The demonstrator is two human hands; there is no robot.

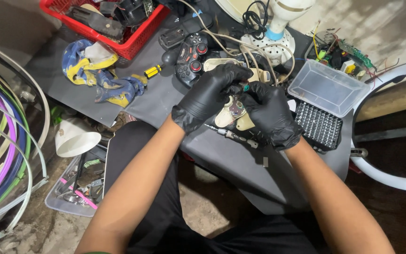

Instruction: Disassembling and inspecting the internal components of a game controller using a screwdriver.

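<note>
At the middle of the dark desk (pixel 240 164), two black-gloved hands meet over a small cream-coloured device shell (pixel 233 113) with its circuit board showing. The left hand (pixel 207 96) curls over the far end of the shell, fingers pressed together around its edge. The right hand (pixel 269 110) cups the shell from the right side, thumb and forefinger pinching a tiny green-tipped part (pixel 245 87) just above the board. The shell is held slightly off the desk, between both palms, near the person's lap.

Just below the hands lies a slim screwdriver (pixel 233 135), touching the desk and pointing left. To the right sits a black bit holder (pixel 319 126) full of driver bits, with its clear lid (pixel 327 87) resting just beyond it. Farther away lie a black game controller (pixel 191 56) with red buttons, a yellow-handled stubby screwdriver (pixel 152 71), a blue and yellow cloth (pixel 95 75) and a red basket (pixel 118 23) of parts.

Judging by the open shell and the pinched part, the step in hand looks like working on the board inside the casing. The next move probably calls for a steady hold from the left hand while the right places or frees that small part with care, since it could easily slip.
</note>
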